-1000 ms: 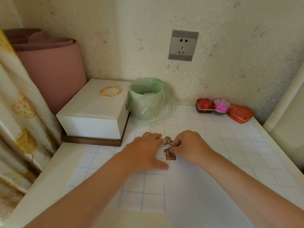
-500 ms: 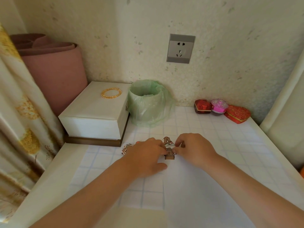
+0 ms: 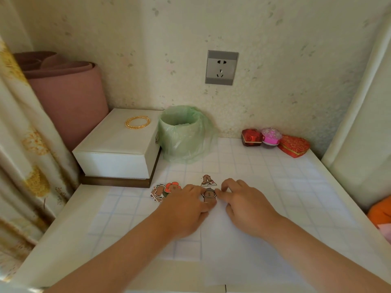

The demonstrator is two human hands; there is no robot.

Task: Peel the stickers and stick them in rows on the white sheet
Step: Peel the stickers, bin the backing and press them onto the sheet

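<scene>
At the far left end of the sheet (image 3: pixel 224 261), both hands met at a bear sticker (image 3: pixel 209 196) lying flat. The left hand (image 3: pixel 186 207) lay spread, fingers straight, touching the sticker's left edge. The right hand (image 3: pixel 243 205), fingers bent, touched its right edge; whether it pinched it could not be told. A second sticker (image 3: pixel 208 180) sat just beyond, and a loose pile (image 3: pixel 164 190) lay to the left.

Matt white paper sheet (image 3: pixel 243 261); glossy green plastic liner (image 3: pixel 186 142); smooth grey plastic socket (image 3: pixel 221 68).
</scene>
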